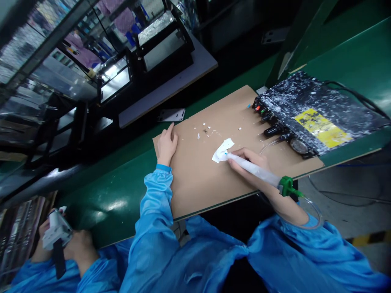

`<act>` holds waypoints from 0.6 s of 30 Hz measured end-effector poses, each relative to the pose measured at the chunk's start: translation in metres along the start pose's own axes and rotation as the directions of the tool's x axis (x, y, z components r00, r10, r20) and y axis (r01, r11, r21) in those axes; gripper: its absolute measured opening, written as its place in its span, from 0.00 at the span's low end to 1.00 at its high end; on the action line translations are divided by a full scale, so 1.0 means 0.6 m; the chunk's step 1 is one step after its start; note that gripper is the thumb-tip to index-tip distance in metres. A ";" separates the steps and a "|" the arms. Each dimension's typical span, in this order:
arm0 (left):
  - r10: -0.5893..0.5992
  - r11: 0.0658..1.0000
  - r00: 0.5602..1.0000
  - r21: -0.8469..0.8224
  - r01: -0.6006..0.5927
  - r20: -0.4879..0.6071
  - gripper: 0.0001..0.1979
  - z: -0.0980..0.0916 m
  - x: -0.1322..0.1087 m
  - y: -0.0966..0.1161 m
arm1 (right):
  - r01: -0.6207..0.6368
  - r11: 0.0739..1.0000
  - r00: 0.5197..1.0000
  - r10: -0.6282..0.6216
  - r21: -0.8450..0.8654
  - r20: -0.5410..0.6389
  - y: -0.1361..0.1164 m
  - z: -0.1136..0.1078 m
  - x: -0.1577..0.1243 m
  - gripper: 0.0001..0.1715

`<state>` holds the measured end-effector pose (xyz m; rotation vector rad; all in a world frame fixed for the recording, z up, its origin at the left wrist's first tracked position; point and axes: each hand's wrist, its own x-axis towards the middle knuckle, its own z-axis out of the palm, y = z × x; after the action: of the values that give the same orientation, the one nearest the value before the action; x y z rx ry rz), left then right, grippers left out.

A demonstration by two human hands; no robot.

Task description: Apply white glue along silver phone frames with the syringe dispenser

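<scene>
My right hand [249,160] grips a white glue-dispensing syringe [256,170] like a pen. Its blue tip touches or hovers just over a crumpled white paper scrap [222,151]; I cannot tell which. A green cap [287,186] at the syringe's rear joins a clear hose, which bends down by my sleeve. My left hand [167,143] lies with fingers stretched out at the left edge of the brown cardboard sheet [195,179], holding nothing. Just beyond its fingertips is a flat phone-shaped part [171,115]. Small white crumbs [204,129] are scattered on the cardboard.
A paint-spattered black control box [305,106] with knobs, a gauge and a yellow label stands at the right on the green bench [100,199]. Behind, a grey shelf [171,93] carries black framed panels. At lower left, another person's hands [77,244] hold a white-grey device.
</scene>
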<state>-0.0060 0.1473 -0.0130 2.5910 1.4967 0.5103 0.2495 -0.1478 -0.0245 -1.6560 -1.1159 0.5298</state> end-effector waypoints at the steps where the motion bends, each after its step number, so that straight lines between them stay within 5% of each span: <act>1: 0.024 1.000 1.000 -0.019 -0.024 -0.002 0.27 0.001 0.001 0.003 | -0.005 1.000 1.000 0.005 0.001 0.002 -0.002 -0.001 0.000 0.16; 6: 0.185 0.980 0.981 -0.065 -0.189 -0.062 0.17 0.004 -0.024 0.047 | -0.036 0.999 0.999 0.037 0.033 -0.020 -0.012 -0.003 -0.003 0.15; 9: 0.326 0.943 0.945 -0.061 -0.326 -0.002 0.13 0.008 -0.057 0.095 | -0.042 0.998 0.999 0.043 0.054 -0.026 -0.010 -0.001 -0.001 0.14; 14: 0.599 0.795 0.800 -0.140 -0.590 0.034 0.16 0.002 -0.121 0.167 | -0.014 0.998 0.997 0.009 0.069 0.075 -0.015 -0.005 -0.003 0.15; 16: 0.691 0.711 0.720 -0.126 -0.692 -0.059 0.16 0.000 -0.143 0.168 | -0.016 0.998 0.993 0.008 0.065 0.116 -0.021 -0.004 -0.010 0.14; 18: 0.710 0.687 0.694 -0.099 -0.720 -0.123 0.15 0.018 -0.150 0.149 | 0.013 0.998 0.988 -0.022 0.061 0.153 -0.015 0.004 -0.013 0.13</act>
<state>0.0298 0.0253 -0.0214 2.9824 0.3407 0.7452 0.2401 -0.1532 -0.0184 -1.5729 -1.2131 0.6830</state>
